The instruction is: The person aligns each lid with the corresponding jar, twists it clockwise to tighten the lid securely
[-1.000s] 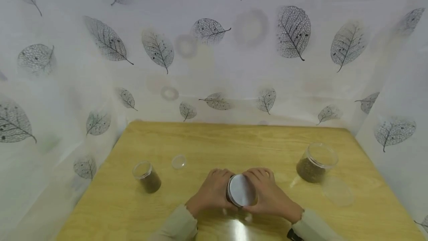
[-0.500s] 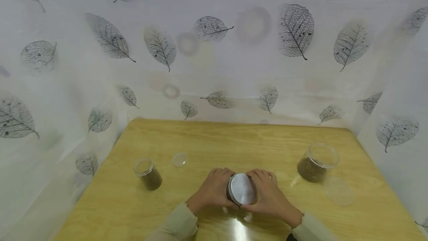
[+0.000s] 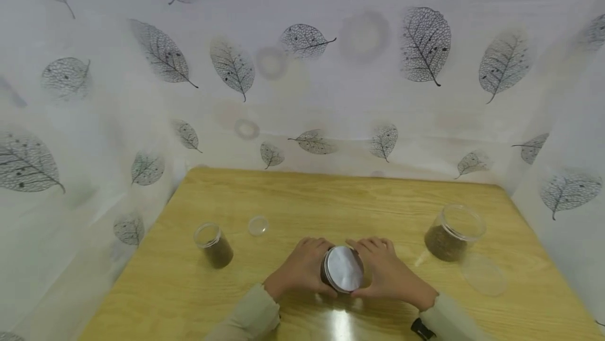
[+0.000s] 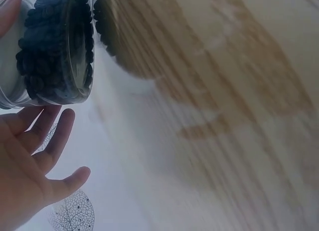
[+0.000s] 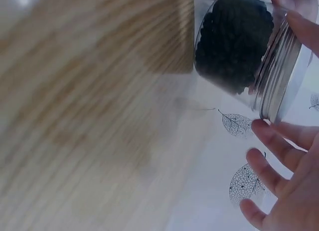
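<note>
A clear jar (image 5: 234, 44) of dark, bean-like pieces stands at the middle of the table, with a silvery round lid (image 3: 344, 269) on top. My left hand (image 3: 304, 269) holds the jar's left side, fingers behind and thumb in front. From the right, my right hand (image 3: 385, 272) has its thumb and forefinger at the lid's edge. In the right wrist view, fingertips (image 5: 261, 126) lie against the rim while the other fingers fan out. The left wrist view shows the dark beans (image 4: 47, 51) through the jar wall.
Left on the wooden table (image 3: 302, 199), an uncapped small jar (image 3: 217, 249) of dark contents stands near a small clear lid (image 3: 258, 225). At right is a wider uncapped jar (image 3: 446, 238), half filled, beside a clear disc-shaped lid (image 3: 483, 274). Leaf-print sheeting (image 3: 321, 94) surrounds the table.
My right hand has eased slightly outward, so more of the lid's right edge shows. The left hand stays on the jar. The head view has shifted a little.
</note>
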The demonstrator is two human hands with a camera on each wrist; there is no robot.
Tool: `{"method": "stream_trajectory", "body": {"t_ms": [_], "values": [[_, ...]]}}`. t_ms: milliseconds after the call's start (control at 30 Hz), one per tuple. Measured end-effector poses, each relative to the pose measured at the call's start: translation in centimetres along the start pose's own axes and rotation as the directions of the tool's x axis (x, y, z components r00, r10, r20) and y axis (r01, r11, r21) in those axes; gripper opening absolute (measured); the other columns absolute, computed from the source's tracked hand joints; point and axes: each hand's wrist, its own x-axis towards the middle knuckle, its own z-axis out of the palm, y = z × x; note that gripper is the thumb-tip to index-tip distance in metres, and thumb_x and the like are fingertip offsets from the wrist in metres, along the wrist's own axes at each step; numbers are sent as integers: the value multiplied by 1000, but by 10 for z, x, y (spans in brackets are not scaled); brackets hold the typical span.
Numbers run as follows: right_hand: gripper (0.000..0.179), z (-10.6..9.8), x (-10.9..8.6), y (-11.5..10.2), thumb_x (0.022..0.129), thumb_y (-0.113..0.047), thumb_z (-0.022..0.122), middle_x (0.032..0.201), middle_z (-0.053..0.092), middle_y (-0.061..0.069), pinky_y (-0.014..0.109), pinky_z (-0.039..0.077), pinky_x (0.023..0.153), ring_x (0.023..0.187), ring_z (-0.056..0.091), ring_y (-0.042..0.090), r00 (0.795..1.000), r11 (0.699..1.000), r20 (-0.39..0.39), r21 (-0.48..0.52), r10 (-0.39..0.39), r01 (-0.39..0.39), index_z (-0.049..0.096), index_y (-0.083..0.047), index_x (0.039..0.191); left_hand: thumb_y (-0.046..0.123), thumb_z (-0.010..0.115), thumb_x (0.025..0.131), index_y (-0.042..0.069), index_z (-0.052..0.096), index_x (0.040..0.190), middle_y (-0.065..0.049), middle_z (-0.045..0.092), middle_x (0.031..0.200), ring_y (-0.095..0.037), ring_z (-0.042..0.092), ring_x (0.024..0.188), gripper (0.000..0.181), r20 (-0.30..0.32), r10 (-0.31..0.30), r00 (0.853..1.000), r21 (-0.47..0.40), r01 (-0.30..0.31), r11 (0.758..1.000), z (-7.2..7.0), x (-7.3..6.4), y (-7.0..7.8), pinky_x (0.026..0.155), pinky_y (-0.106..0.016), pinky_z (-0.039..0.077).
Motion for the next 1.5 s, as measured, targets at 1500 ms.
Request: {"method": "stream_trajectory", "body": {"t_ms": [1500], "values": [[86, 17, -10, -4, 57, -72, 71, 109, 59, -5, 46, 34, 93, 104, 49, 14, 991, 999, -125, -14, 42, -44, 56, -13, 119, 69, 78, 50, 20, 59, 119, 7, 59, 112, -9, 55, 105, 87, -4, -6, 1000, 10, 6, 1000, 4, 2, 5, 104, -44, 38]]}}
